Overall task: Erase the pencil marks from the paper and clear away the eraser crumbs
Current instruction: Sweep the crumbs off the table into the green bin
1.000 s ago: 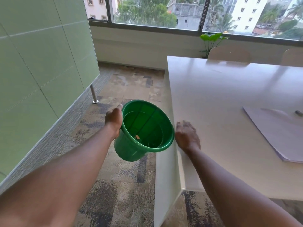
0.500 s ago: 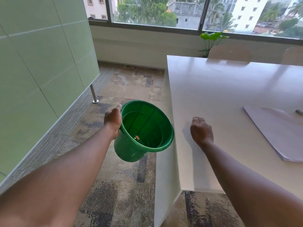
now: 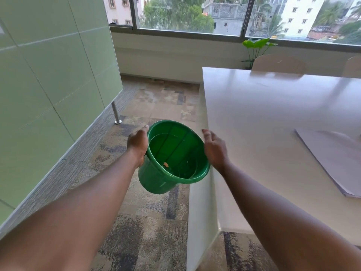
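green glass partition [image 3: 48, 79] stood at far left of the bucket, its metal foot post [image 3: 115, 114] on the patterned carpet [image 3: 148, 222] left of and beyond the bucket.

left hand [image 3: 137, 146] gripped the left rim of the green bucket [image 3: 172, 159], thumb along the outside edge, the other fingers hidden behind the wall. bucket was held off the floor, tilted with its mouth toward the camera, its right rim just beside the near-left edge of the surface [image 3: 273, 118]. one small orange-brown speck [image 3: 165, 164] lay on the inside bottom of the bucket; could not tell what it was. eraser crumbs not resolvable at this size.

right hand [image 3: 214, 148] was just right of the bucket's right rim, over the surface's left edge, fingers loosely extended and holding nothing; could not tell whether it touched the rim.

paper [image 3: 332, 159], a pale stack, lay flat on the surface well right of the bucket, partly cut off by the frame edge. pencil marks not visible from this view.

beyond the surface, farther right of and behind the bucket: a leafy plant [image 3: 257, 45] by the window [image 3: 187, 14], and a pale chair back [image 3: 278, 64] at the far side.
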`<action>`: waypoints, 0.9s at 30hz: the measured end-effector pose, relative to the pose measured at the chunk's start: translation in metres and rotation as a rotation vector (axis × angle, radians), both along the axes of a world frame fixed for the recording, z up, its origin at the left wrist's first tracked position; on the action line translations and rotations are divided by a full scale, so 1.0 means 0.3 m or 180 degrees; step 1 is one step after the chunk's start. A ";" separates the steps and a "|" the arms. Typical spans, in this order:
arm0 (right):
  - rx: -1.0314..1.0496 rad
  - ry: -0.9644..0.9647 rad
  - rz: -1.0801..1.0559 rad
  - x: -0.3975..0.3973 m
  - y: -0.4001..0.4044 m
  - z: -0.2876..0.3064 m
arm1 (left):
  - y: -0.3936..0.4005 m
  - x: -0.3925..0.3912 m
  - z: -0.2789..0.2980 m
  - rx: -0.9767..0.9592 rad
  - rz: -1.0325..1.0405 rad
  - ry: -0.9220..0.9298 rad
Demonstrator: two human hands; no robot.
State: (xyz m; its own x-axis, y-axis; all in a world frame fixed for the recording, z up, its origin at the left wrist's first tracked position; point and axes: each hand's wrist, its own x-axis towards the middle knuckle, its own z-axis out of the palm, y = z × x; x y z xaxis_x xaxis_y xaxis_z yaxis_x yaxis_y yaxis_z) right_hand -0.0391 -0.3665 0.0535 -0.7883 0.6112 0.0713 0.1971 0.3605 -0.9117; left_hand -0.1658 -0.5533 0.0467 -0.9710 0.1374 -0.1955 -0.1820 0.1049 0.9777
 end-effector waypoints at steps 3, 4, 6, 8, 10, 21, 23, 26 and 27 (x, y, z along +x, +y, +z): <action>0.0554 -0.0380 -0.0508 0.040 0.122 -0.011 | -0.004 -0.001 -0.005 -0.0035 -0.0009 -0.0002; 0.0701 -0.0565 -0.0616 0.049 0.165 -0.031 | -0.003 -0.002 -0.009 -0.0038 0.0005 0.0004; 0.0933 -0.0894 -0.0815 0.064 0.236 -0.071 | 0.002 -0.006 -0.019 -0.0051 0.0026 0.0013; 0.1075 -0.1136 -0.0891 0.065 0.266 -0.116 | 0.006 -0.012 -0.026 -0.0062 0.0012 0.0011; 0.1261 -0.1352 -0.0714 0.054 0.253 -0.152 | 0.007 -0.011 -0.028 -0.0081 0.0006 0.0020; 0.0124 -0.0085 0.0534 -0.090 -0.115 -0.052 | -0.011 -0.003 -0.039 0.0103 0.0032 -0.0145; 0.0064 -0.0012 0.0467 -0.109 -0.121 -0.054 | -0.014 0.002 -0.045 0.0135 0.0054 -0.0166; 0.0113 0.0003 0.0406 -0.125 -0.106 -0.069 | -0.022 0.014 -0.060 0.0172 0.0115 -0.0206; 0.0247 -0.0019 0.0354 -0.122 -0.099 -0.074 | -0.024 0.016 -0.069 0.0197 0.0134 -0.0239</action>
State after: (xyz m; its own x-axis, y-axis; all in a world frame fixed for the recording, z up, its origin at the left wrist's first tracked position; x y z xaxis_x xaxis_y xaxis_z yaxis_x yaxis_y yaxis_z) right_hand -0.0758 -0.3963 0.0313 -0.8514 0.5128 0.1100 0.1574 0.4498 -0.8791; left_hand -0.1611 -0.5606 0.0261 -0.9591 0.1107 -0.2604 -0.2580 0.0354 0.9655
